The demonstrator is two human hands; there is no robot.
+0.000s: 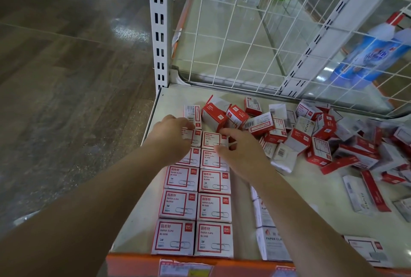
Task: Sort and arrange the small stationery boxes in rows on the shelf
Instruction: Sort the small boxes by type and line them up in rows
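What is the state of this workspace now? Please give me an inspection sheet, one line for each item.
Surface: pale shelf with an orange front edge.
Job's things: paper clip boxes lie face up in two neat columns; a third column starts beside them under the right forearm.
Clutter: unsorted pile of boxes at the back right, tipped at many angles.
Hands: left hand touches the far box of the left column; right hand rests on the far boxes of the right column.
Cables: nothing seen.
Surroundings: white wire grid behind, slotted upright, wood-look floor at left.
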